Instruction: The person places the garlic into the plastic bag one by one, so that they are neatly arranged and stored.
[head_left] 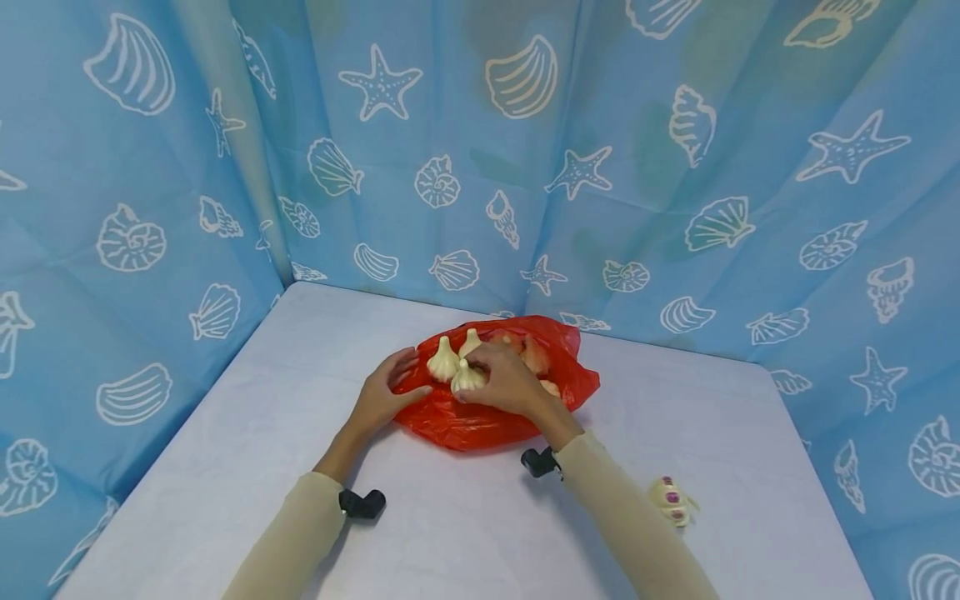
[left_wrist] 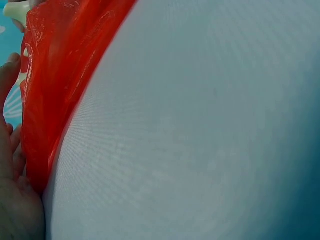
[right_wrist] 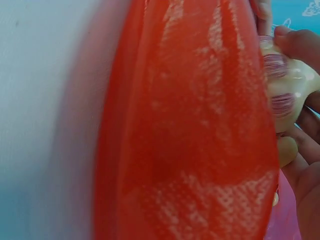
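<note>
A crinkled red plastic bag lies on the table with its mouth spread upward. Several pale garlic bulbs sit in it, and others toward its right side look orange, perhaps behind the film. With thumb and fingers, my right hand pinches one garlic bulb at the front of the mouth; purple patches show on its side in the right wrist view. My left hand rests against the bag's left edge, thumb apart from the fingers. The fingers are partly hidden in the left wrist view.
On the white-covered table, a separate garlic bulb with purple patches lies at the right, beside my right forearm. A blue curtain with white shell and starfish prints surrounds the table's back and sides.
</note>
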